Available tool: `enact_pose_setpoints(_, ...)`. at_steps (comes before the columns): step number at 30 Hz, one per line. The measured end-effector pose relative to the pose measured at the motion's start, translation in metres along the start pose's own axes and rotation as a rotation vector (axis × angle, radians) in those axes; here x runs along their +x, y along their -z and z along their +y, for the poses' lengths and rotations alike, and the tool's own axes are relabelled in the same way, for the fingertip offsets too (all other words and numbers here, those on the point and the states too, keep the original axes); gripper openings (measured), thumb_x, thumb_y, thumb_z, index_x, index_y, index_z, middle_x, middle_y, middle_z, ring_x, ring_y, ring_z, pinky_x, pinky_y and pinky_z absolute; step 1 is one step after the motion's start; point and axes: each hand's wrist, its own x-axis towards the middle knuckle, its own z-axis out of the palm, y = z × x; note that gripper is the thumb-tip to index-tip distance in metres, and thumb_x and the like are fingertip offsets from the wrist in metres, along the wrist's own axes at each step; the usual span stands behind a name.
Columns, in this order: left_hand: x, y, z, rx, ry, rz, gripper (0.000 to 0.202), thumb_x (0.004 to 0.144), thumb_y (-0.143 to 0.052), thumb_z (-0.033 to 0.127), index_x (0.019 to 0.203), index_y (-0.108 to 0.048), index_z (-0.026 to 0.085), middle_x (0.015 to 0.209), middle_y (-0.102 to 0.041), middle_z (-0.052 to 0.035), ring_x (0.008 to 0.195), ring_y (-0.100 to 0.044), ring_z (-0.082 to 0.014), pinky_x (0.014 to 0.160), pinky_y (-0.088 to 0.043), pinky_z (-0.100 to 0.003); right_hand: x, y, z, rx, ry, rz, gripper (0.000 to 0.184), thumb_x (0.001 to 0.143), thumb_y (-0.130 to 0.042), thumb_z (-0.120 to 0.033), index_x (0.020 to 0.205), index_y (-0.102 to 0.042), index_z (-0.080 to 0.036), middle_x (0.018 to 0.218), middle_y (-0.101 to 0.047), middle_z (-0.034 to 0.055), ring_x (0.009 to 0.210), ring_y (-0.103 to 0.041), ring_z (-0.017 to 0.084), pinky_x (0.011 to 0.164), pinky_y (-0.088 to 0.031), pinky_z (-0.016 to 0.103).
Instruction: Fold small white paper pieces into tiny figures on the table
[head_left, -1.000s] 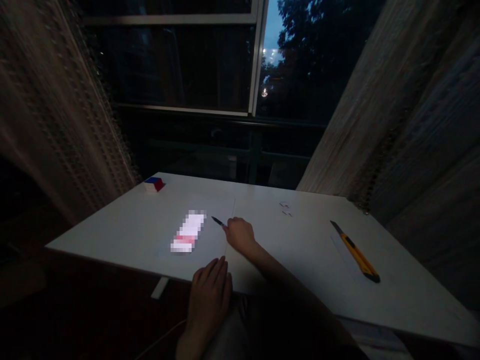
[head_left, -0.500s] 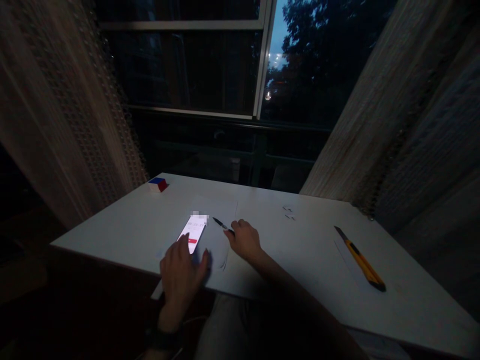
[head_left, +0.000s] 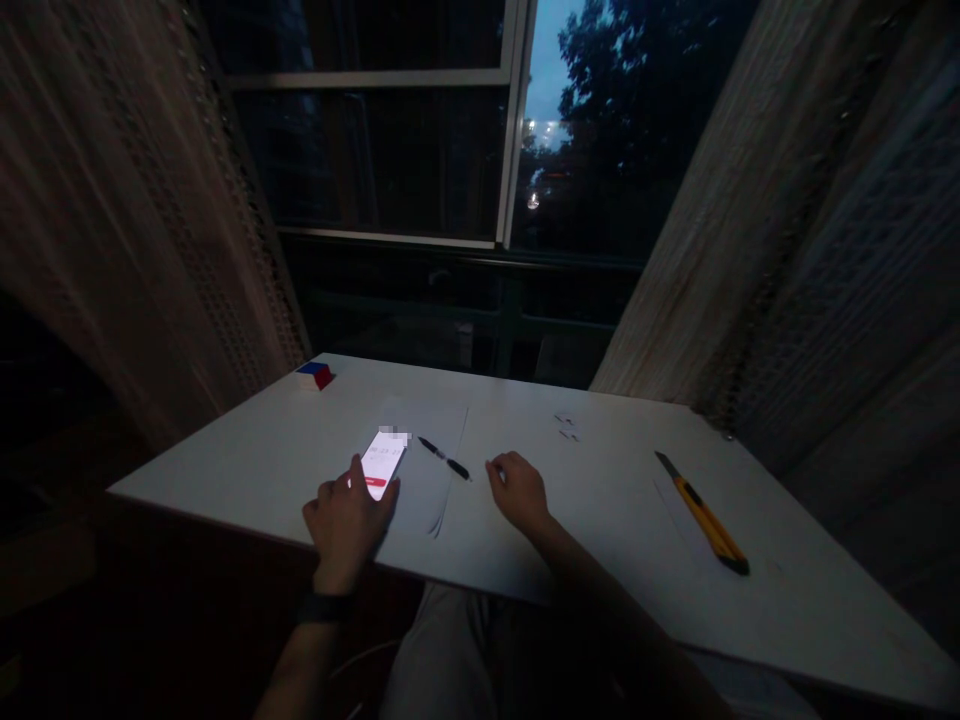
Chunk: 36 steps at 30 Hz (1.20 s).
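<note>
A smartphone (head_left: pixel 386 458) with a brightly lit screen and a red bar near its bottom lies on white paper. My left hand (head_left: pixel 345 520) has it by the lower end, thumb along the right edge and fingers at the left. Just right of the phone, a black pen (head_left: pixel 444 458) rests on the paper, touched by neither hand. My right hand (head_left: pixel 519 490) is on the table to the right of the pen, its fingers curled in with nothing visible in them.
The white table (head_left: pixel 600 500) carries a yellow utility knife (head_left: pixel 705 515) at right, blade out. A blue, red and white cube (head_left: pixel 314 376) sits at the far left corner. Small dark marks (head_left: pixel 567 428) show right of the paper (head_left: pixel 420 510). Curtains and a window stand behind.
My right hand has let go of the pen and moved right, leaving it on the paper. My left hand has closed around the phone's lower end. The view has shifted slightly.
</note>
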Motion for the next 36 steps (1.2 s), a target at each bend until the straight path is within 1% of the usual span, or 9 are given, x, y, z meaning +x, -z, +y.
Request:
enact_pose_setpoints(6,0.007,-0.002,0.002,-0.009,0.012,-0.003,0.067,0.079,-0.033,0.054,0.13,-0.036,0.011,0.11,-0.058,-0.0196,0.098,-0.049,-0.0352,0.076,-0.033,-0.044,0.0,0.001,-0.001,-0.016,0.0,-0.025,0.027,0.088,-0.039,-0.03,0.083,-0.063,-0.018,0.087,-0.062,0.0058,0.081,-0.057,0.015,0.073,-0.037,0.024)
enact_pose_setpoints(10,0.01,-0.002,0.002,-0.009,0.009,-0.01,0.067,0.079,-0.034,0.053,0.13,-0.037,0.01,0.105,-0.06,-0.0198,0.099,-0.049,-0.0351,0.075,-0.033,-0.044,0.0,0.003,-0.002,-0.011,-0.002,-0.028,0.027,0.088,-0.039,-0.029,0.082,-0.063,-0.018,0.086,-0.063,0.0056,0.08,-0.057,0.014,0.072,-0.037,0.023)
enact_pose_setpoints(13,0.011,-0.001,0.002,-0.003,0.006,-0.017,0.066,0.079,-0.034,0.052,0.129,-0.038,0.01,0.103,-0.061,-0.0195,0.098,-0.049,-0.0351,0.074,-0.034,-0.043,-0.001,0.002,-0.002,-0.01,0.015,-0.021,0.027,0.088,-0.04,-0.03,0.081,-0.063,-0.018,0.085,-0.062,0.0047,0.08,-0.057,0.014,0.072,-0.037,0.023)
enact_pose_setpoints(18,0.012,-0.004,-0.001,0.003,-0.01,-0.013,0.064,0.079,-0.034,0.052,0.129,-0.038,0.012,0.106,-0.06,-0.0176,0.096,-0.05,-0.0341,0.072,-0.035,-0.041,-0.002,0.003,-0.004,-0.006,0.051,-0.04,0.026,0.088,-0.039,-0.029,0.082,-0.063,-0.018,0.085,-0.063,0.0045,0.081,-0.057,0.014,0.073,-0.037,0.023)
enact_pose_setpoints(21,0.012,-0.006,-0.002,0.007,-0.015,-0.007,0.063,0.08,-0.033,0.053,0.127,-0.04,0.013,0.101,-0.062,-0.0164,0.092,-0.051,-0.0331,0.07,-0.035,-0.039,-0.002,0.003,-0.004,-0.003,0.085,-0.065,0.025,0.087,-0.041,-0.029,0.082,-0.063,-0.018,0.086,-0.063,0.0045,0.082,-0.057,0.013,0.073,-0.037,0.022)
enact_pose_setpoints(24,0.012,-0.007,-0.003,0.014,-0.022,-0.007,0.062,0.079,-0.032,0.054,0.125,-0.041,0.012,0.097,-0.063,-0.0167,0.088,-0.052,-0.0325,0.068,-0.035,-0.038,-0.003,0.004,-0.005,0.009,0.111,-0.078,0.023,0.087,-0.042,-0.028,0.082,-0.063,-0.019,0.086,-0.063,0.0042,0.082,-0.057,0.013,0.074,-0.038,0.022)
enact_pose_setpoints(28,0.012,-0.007,-0.004,0.001,-0.021,-0.013,0.062,0.079,-0.032,0.053,0.122,-0.042,0.01,0.097,-0.062,-0.0181,0.088,-0.052,-0.033,0.069,-0.036,-0.039,-0.003,0.005,-0.006,0.016,0.138,-0.091,0.022,0.086,-0.043,-0.028,0.083,-0.063,-0.019,0.088,-0.064,0.0038,0.083,-0.058,0.013,0.074,-0.038,0.022)
enact_pose_setpoints(33,0.014,-0.011,-0.007,-0.03,0.002,-0.026,0.063,0.078,-0.032,0.055,0.119,-0.044,0.008,0.093,-0.061,-0.0196,0.089,-0.052,-0.0336,0.068,-0.037,-0.038,-0.003,0.005,-0.007,0.015,0.136,-0.099,0.022,0.087,-0.043,-0.028,0.084,-0.063,-0.019,0.09,-0.064,0.0038,0.084,-0.058,0.013,0.074,-0.039,0.022)
enact_pose_setpoints(36,0.014,-0.014,-0.008,-0.028,0.001,-0.01,0.063,0.078,-0.031,0.056,0.117,-0.045,0.008,0.091,-0.061,-0.0192,0.088,-0.053,-0.0333,0.067,-0.037,-0.037,-0.003,0.005,-0.006,0.021,0.13,-0.101,0.023,0.087,-0.042,-0.028,0.085,-0.063,-0.019,0.09,-0.064,0.0038,0.084,-0.057,0.013,0.074,-0.039,0.022)
